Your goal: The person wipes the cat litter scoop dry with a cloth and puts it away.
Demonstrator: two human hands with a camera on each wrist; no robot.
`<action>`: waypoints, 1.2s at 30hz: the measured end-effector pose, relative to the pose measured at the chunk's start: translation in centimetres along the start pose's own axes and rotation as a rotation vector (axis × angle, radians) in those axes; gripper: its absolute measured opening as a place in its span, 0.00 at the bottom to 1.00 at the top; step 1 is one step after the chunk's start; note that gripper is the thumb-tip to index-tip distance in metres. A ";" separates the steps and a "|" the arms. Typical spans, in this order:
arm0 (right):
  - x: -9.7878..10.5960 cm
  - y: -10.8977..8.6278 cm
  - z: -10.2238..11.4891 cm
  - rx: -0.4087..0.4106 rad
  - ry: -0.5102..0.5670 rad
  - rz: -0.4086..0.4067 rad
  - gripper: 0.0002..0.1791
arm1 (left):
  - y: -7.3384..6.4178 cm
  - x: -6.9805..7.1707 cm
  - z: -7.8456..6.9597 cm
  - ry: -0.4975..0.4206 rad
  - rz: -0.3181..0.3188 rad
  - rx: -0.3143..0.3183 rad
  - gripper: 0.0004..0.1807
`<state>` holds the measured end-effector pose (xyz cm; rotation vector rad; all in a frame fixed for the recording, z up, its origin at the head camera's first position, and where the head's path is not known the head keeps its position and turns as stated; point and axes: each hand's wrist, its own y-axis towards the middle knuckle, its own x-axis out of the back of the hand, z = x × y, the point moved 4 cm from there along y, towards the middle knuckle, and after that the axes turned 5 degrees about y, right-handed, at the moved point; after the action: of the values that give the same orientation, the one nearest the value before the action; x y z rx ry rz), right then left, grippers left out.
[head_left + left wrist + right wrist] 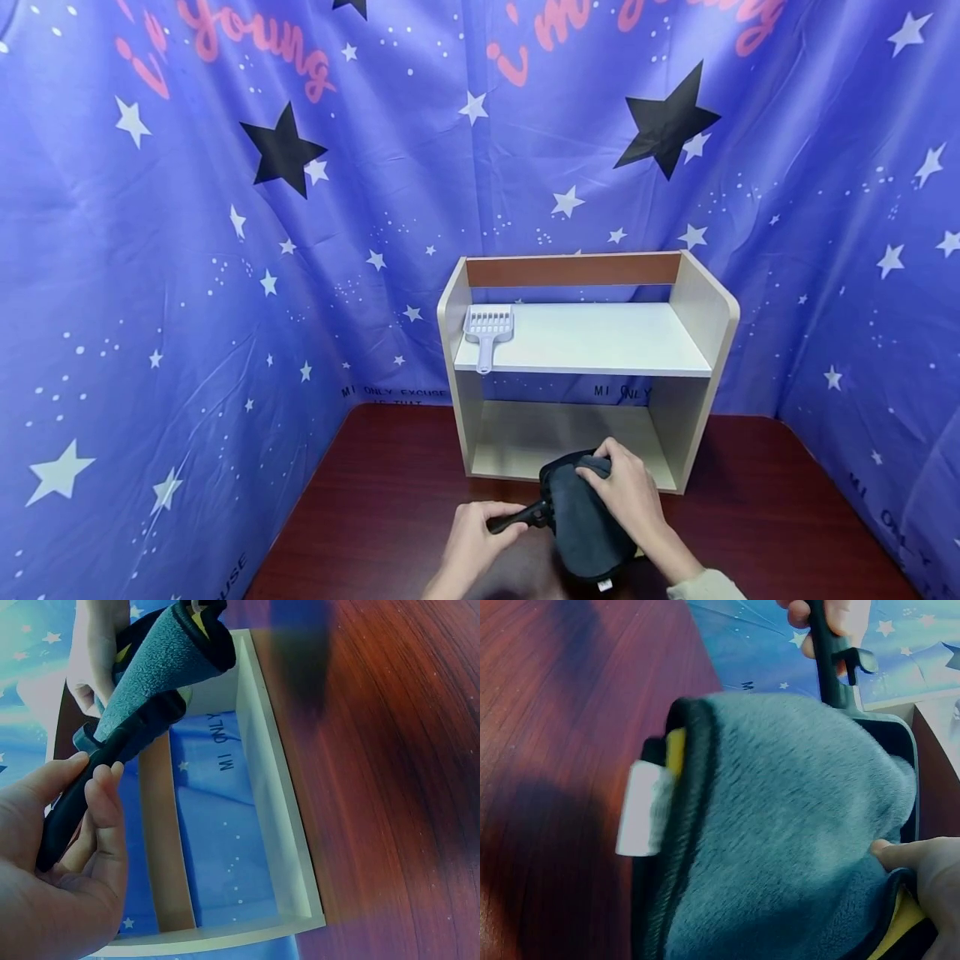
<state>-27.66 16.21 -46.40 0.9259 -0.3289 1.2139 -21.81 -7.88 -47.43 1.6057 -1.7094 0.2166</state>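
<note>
My left hand (471, 540) grips the black handle of a scoop or small dustpan (895, 735), with the thumb on one side and the fingers on the other. A grey microfibre cloth (588, 525) with dark edging, a yellow-and-black underside and a white tag drapes over most of the pan. My right hand (630, 493) holds the cloth near the pan's far rim, thumb and fingers pinching it. Both things are held above the table in front of the shelf. The cloth hides most of the pan's inside.
A two-tier wooden shelf (696, 417) stands at the back of the dark red table (375, 517). On its upper board, at the left, lies a pale slotted litter scoop (487, 333). A blue star-patterned curtain (360, 208) hangs behind and at both sides.
</note>
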 end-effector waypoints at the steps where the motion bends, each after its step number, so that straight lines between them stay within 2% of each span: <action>1: 0.1 0.0 -0.1 0.002 -0.005 -0.002 0.18 | -0.1 0.0 0.0 0.005 -0.005 -0.008 0.08; 4: 0.4 0.1 -0.4 0.004 -0.010 -0.010 0.18 | -0.2 0.2 0.0 0.019 -0.015 -0.028 0.08; 10: 1.1 0.2 -1.1 0.021 -0.020 -0.038 0.18 | -0.4 0.4 0.3 0.025 -0.021 -0.029 0.08; 15: 1.8 0.4 -1.8 0.051 0.005 -0.060 0.17 | -0.5 0.7 1.1 0.008 -0.018 0.027 0.08; 20: 1.5 0.1 -1.4 0.075 0.044 -0.021 0.14 | -0.5 0.6 1.7 -0.011 -0.007 0.066 0.08; 27: 0.5 -0.6 0.7 0.077 0.088 0.013 0.14 | -0.1 -0.3 1.1 -0.041 0.002 0.064 0.08; 36: -0.5 -1.0 0.8 0.089 0.038 -0.059 0.17 | -0.1 -0.9 0.3 -0.010 -0.028 0.023 0.07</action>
<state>-26.76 15.21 -46.72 0.9818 -0.2173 1.1980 -21.92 -7.34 -48.22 1.6491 -1.6962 0.2160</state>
